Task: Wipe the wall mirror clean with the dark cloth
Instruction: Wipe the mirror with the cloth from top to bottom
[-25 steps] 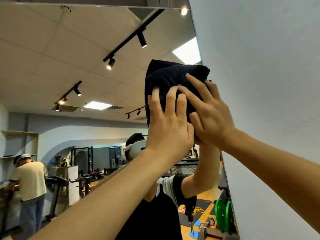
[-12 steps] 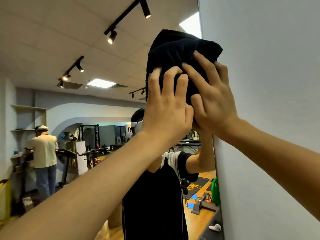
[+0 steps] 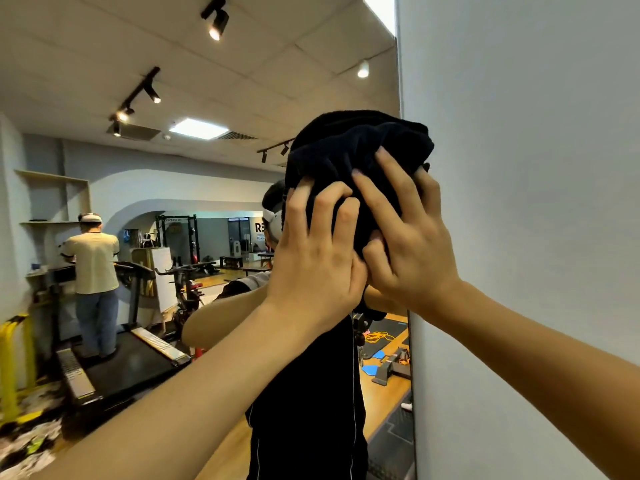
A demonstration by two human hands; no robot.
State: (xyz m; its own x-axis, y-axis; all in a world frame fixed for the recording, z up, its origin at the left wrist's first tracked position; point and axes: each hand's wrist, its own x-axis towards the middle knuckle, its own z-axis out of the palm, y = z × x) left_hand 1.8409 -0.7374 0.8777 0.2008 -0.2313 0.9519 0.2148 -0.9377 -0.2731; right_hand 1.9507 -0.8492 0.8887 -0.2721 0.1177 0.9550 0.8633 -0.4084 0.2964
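A bunched dark cloth (image 3: pixel 349 150) is pressed flat against the wall mirror (image 3: pixel 173 168), close to the mirror's right edge. My left hand (image 3: pixel 317 258) lies on the cloth's lower left part with fingers spread. Beside it, my right hand (image 3: pixel 412 244) pushes on the cloth's lower right, its fingertips sunk into the folds. Both hands overlap at the thumbs. The mirror fills the left and middle of the view and reflects my own torso and raised arms behind the cloth.
A plain grey wall (image 3: pixel 536 202) borders the mirror on the right. In the reflection are a gym room, a person on a treadmill (image 3: pixel 121 362) at the left, an exercise bike (image 3: pixel 183 292) and ceiling track lights.
Both hands have slid the cloth down the mirror along its right edge. More of the ceiling reflection shows above the cloth now.
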